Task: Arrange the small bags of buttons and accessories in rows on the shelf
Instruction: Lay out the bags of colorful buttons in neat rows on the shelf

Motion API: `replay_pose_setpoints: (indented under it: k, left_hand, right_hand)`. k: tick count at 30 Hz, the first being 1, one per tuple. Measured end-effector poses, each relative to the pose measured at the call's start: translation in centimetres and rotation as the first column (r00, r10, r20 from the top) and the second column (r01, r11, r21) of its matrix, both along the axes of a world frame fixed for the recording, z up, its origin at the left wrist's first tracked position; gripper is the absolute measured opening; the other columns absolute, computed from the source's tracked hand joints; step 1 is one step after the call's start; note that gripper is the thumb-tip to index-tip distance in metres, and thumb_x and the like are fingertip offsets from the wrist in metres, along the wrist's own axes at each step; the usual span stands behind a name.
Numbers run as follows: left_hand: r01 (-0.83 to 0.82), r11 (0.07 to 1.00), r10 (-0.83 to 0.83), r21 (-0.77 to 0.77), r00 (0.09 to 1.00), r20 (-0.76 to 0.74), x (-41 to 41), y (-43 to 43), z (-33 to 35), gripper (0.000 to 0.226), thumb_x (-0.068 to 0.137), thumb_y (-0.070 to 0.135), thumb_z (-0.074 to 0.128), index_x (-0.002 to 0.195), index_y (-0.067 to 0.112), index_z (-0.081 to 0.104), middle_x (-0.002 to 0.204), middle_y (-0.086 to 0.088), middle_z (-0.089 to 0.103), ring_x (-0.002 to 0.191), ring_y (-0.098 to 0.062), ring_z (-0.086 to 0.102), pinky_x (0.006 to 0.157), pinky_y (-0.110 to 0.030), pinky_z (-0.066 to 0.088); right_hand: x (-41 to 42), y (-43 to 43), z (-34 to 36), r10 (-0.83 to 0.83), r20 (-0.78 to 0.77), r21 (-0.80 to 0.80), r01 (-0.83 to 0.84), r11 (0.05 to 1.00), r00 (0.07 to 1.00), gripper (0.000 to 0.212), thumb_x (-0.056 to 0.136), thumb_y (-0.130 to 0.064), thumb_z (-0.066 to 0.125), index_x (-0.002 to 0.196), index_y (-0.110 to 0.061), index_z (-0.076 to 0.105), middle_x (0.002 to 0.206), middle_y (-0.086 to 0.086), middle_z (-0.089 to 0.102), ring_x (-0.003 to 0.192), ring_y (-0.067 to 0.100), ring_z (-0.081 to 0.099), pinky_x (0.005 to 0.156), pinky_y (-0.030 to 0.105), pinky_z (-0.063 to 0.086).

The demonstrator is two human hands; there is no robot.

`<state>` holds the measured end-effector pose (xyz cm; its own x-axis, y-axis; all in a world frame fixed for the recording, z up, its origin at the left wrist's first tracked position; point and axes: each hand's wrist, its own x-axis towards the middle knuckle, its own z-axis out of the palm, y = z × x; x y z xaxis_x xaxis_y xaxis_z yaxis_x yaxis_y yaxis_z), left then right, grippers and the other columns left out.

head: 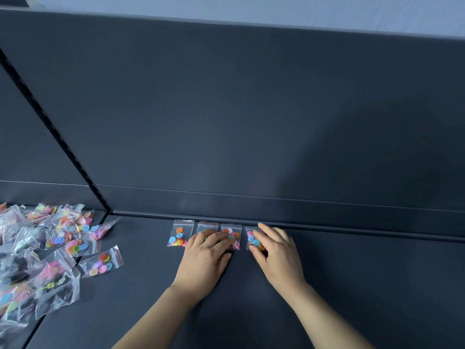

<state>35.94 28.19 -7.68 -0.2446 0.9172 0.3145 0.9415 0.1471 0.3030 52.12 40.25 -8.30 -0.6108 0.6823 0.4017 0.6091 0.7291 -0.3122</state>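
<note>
Several small clear bags of coloured buttons lie in a row along the back of the dark shelf (352, 273). The leftmost bag (179, 233) lies uncovered. My left hand (205, 258) rests flat with straight fingers on the second bag (206, 225) and third bag (232, 234). My right hand (276, 250) lies on the fourth bag (251, 238), the row's right end, with thumb and fingers touching it; most of that bag is hidden under the hand.
A loose pile of button bags (42, 250) covers the shelf's left side, with one single bag (102, 261) nearest the row. A slotted upright (50, 122) divides the dark back panel (251, 109). A low ledge (327, 220) runs behind the row.
</note>
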Motion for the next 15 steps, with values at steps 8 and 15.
replay_pose_setpoints:
  k: [8, 15]
  left_hand:
    - [0.030, 1.000, -0.029, 0.009, 0.999, -0.043, 0.71, 0.32, 0.25, 0.030, 0.089, 0.039, 0.044, 0.105, 0.035, 0.069, 0.116, 0.013, 0.064, 0.106, -0.020, 0.059, 0.087, -0.037, 0.050]
    - [0.036, 0.999, -0.036, 0.025, 0.999, -0.007, 0.72, 0.04, 0.78, 0.033, 0.089, 0.037, 0.043, 0.111, 0.032, 0.067, 0.116, 0.013, 0.064, 0.109, -0.014, 0.052, 0.090, -0.032, 0.045]
  right_hand:
    - [0.70, 0.68, -0.69, 0.087, 0.068, -0.014, -0.087, 0.996, 0.994, 0.030, 0.082, -0.022, 0.073, 0.112, -0.025, 0.070, 0.117, -0.003, 0.067, 0.102, 0.023, 0.062, 0.080, 0.037, 0.053]
    - [0.74, 0.30, -0.28, 0.060, 0.039, -0.046, -0.059, 0.997, 0.997, 0.033, 0.087, -0.038, 0.055, 0.116, -0.028, 0.068, 0.120, -0.003, 0.066, 0.103, 0.022, 0.061, 0.081, 0.037, 0.052]
